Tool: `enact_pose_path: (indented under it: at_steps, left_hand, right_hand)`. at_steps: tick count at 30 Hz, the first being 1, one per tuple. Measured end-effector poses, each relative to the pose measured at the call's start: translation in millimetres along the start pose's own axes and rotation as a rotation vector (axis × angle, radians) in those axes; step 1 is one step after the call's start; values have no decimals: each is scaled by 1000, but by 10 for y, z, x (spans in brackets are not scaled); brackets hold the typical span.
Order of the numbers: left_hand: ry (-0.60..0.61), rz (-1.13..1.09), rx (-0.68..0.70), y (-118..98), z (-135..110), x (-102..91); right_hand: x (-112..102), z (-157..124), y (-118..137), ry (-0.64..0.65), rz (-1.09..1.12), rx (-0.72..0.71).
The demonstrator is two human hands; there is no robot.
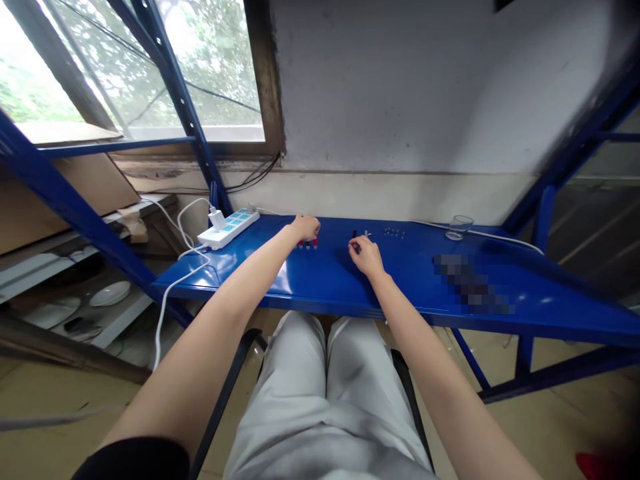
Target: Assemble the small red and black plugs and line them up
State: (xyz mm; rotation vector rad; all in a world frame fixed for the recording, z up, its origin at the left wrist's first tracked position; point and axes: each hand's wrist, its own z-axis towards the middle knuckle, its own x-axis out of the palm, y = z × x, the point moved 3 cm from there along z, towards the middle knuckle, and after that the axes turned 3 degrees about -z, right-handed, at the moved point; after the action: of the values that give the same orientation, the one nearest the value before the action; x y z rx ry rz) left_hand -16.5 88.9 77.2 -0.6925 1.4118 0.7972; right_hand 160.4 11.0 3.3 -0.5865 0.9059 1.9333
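My left hand reaches down over a short row of small red and black pieces on the blue table. Its fingers are curled together, and what they grip is hidden beneath the hand. My right hand hovers low over the table with thumb and fingertips pinched; anything between them is too small to name. Just beyond its fingers are a small dark piece and a small pale piece. Farther right stand several tiny metallic pieces in rows.
A white power strip with a plug and cables lies at the table's left end. At the back right stands a clear glass, near a thin white cable. A blurred-out dark object lies on the right. Blue frame posts flank the table.
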Motion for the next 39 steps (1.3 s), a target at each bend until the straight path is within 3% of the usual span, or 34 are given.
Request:
enact_pose_path:
  at_steps: [5,8,11,15,18,20,23,27,30,39]
  left_hand:
    - [-22,-85,-51,-38,-5,-86]
    - [-216,-223,-16,-192,10,-186]
    - [-402,-295,92,-444,25,-194]
    - [-292,-267,134,-748,93,65]
    - [-142,-262,55,-870,166,324]
    - [-126,-274,-18,-909,215,451]
    - [-198,-288,-78,-946,286,559]
    - [-190,-258,-76,-975,370,630]
    - [-299,-240,-64,-962,384,593]
    - [-603,-601,-132,-840,75,622]
  right_hand:
    - [-117,-17,-78,-148,-12,215]
    - [-130,-41,-186,-225,-48,397]
    - [-78,-63,-265,-226,-111,481]
    - [-28,-72,-280,-150,-158,506]
    - [-41,-68,-244,-32,-196,549]
    - [-62,-65,-213,28,-216,571]
    - [-82,-63,-177,73,-227,582]
    - [-64,-61,-171,106,-230,581]
    - [-26,-52,-189,138,-236,581]
    - [134,56,-238,329,-250,562]
